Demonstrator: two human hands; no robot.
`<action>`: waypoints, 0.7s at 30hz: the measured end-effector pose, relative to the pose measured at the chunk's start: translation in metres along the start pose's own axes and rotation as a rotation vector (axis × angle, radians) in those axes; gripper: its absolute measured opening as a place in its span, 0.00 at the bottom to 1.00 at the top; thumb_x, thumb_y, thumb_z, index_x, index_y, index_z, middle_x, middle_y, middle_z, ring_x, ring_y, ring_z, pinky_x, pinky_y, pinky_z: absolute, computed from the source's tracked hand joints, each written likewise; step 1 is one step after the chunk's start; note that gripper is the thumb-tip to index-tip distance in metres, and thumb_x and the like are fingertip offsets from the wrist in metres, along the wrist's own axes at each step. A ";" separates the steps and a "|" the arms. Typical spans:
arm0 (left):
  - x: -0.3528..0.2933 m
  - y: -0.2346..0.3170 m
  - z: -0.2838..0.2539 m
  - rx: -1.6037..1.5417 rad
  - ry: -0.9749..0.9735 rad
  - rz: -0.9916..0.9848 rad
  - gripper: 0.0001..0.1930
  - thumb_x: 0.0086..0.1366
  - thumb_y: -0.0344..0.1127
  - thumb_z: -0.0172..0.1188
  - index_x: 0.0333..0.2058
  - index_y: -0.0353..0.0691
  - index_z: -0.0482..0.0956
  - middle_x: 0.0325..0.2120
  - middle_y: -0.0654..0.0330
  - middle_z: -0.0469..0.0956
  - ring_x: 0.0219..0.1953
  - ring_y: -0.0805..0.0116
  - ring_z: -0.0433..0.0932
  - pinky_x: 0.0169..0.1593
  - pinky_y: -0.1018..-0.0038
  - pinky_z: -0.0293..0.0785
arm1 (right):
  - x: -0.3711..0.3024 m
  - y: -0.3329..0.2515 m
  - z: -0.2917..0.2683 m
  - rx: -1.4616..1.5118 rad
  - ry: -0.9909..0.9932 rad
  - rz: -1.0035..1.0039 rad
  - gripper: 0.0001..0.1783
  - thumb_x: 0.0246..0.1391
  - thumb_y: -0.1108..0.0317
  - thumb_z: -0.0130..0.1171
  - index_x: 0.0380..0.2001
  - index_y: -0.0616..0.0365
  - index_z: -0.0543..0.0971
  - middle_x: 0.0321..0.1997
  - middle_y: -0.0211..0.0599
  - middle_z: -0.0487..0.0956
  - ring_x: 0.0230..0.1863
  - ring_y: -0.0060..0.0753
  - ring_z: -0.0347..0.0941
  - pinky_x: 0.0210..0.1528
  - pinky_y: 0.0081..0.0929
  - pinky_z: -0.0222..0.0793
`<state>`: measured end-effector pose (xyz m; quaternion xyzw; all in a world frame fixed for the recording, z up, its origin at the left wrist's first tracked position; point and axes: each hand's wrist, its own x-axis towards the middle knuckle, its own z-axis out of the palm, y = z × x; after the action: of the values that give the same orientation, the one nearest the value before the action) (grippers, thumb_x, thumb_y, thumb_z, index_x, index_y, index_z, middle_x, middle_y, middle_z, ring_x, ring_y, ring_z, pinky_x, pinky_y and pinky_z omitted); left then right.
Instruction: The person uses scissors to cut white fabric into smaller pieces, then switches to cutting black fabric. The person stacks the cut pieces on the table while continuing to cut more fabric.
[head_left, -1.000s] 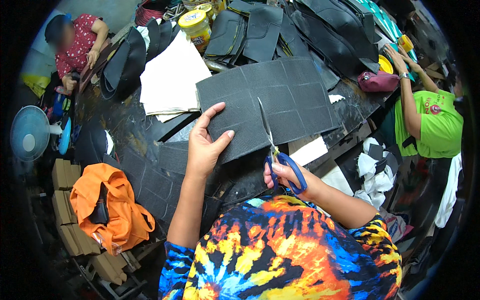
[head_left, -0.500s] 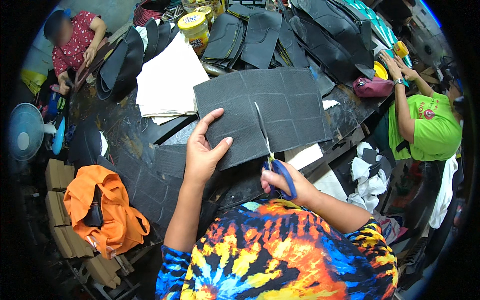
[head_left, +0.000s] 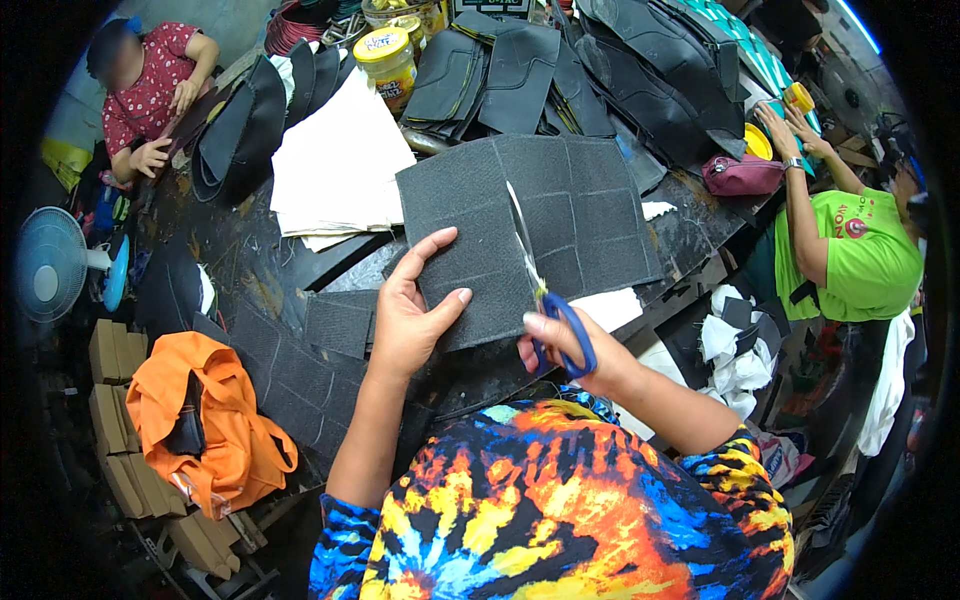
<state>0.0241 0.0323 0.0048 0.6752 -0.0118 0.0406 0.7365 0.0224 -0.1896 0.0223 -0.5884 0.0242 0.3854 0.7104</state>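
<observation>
A black textured sheet [head_left: 590, 220] marked with pale grid lines lies before me, its near edge over the table's front. My left hand [head_left: 412, 318] grips its lower left part, the thumb on top and the index finger along the left side. In my right hand [head_left: 605, 358] are scissors [head_left: 572, 340] with blue handles. Their long metal blades point away from me over the sheet and run along a cut that starts at its near edge. Left of the blades, the cut part sits slightly lower than the right part. The fingers under the sheet are hidden.
White sheets [head_left: 335, 165] are stacked behind left, beside a yellow-lidded jar [head_left: 388, 65]. Black cut pieces [head_left: 520, 75] pile up at the back. An orange bag [head_left: 205, 420] is at left, a maroon pouch [head_left: 742, 175] at right. One person [head_left: 850, 250] works at right, another [head_left: 150, 90] far left.
The left part of the sheet has shifted slightly toward me with my left hand, and the cut has opened wider. My right hand and the scissors moved a little. The far-left person's hand has lifted.
</observation>
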 end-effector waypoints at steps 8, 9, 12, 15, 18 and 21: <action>-0.002 0.002 0.000 0.000 0.026 0.018 0.32 0.54 0.17 0.65 0.60 0.32 0.70 0.57 0.55 0.71 0.61 0.67 0.68 0.66 0.72 0.61 | 0.010 -0.004 -0.003 -0.105 -0.029 0.008 0.16 0.61 0.54 0.63 0.39 0.57 0.77 0.33 0.28 0.77 0.33 0.15 0.73 0.28 0.14 0.68; -0.002 0.003 -0.001 0.002 0.022 0.006 0.33 0.54 0.17 0.65 0.60 0.32 0.70 0.57 0.55 0.71 0.61 0.67 0.68 0.66 0.72 0.61 | 0.011 -0.006 -0.002 -0.069 -0.040 -0.044 0.17 0.61 0.54 0.63 0.40 0.58 0.77 0.34 0.27 0.77 0.33 0.15 0.73 0.29 0.15 0.68; -0.004 0.004 0.002 0.002 -0.002 0.007 0.32 0.54 0.18 0.65 0.60 0.32 0.71 0.57 0.56 0.72 0.61 0.67 0.69 0.66 0.71 0.61 | 0.018 -0.018 0.000 0.046 0.010 -0.075 0.21 0.60 0.54 0.64 0.46 0.60 0.78 0.37 0.25 0.77 0.37 0.15 0.72 0.34 0.17 0.71; -0.006 0.006 0.006 0.058 -0.006 0.039 0.32 0.54 0.18 0.65 0.60 0.32 0.71 0.57 0.56 0.72 0.61 0.66 0.69 0.66 0.71 0.61 | 0.028 -0.036 -0.008 0.056 -0.033 -0.092 0.20 0.61 0.58 0.64 0.47 0.65 0.77 0.40 0.28 0.79 0.42 0.19 0.75 0.46 0.19 0.73; -0.007 0.009 0.005 0.062 0.023 0.075 0.32 0.54 0.18 0.65 0.60 0.32 0.71 0.57 0.55 0.72 0.61 0.67 0.69 0.67 0.71 0.60 | 0.039 -0.031 0.003 0.107 -0.059 -0.227 0.18 0.62 0.63 0.63 0.48 0.66 0.78 0.44 0.34 0.81 0.45 0.22 0.77 0.51 0.23 0.74; -0.008 0.010 0.001 0.054 0.043 0.080 0.31 0.54 0.19 0.65 0.59 0.32 0.72 0.56 0.55 0.73 0.60 0.67 0.70 0.66 0.72 0.61 | 0.044 -0.027 0.004 0.125 -0.061 -0.237 0.17 0.62 0.65 0.62 0.48 0.67 0.78 0.45 0.37 0.82 0.47 0.23 0.77 0.53 0.25 0.74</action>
<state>0.0153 0.0315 0.0137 0.6927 -0.0217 0.0850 0.7159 0.0673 -0.1635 0.0246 -0.5297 -0.0433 0.3142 0.7866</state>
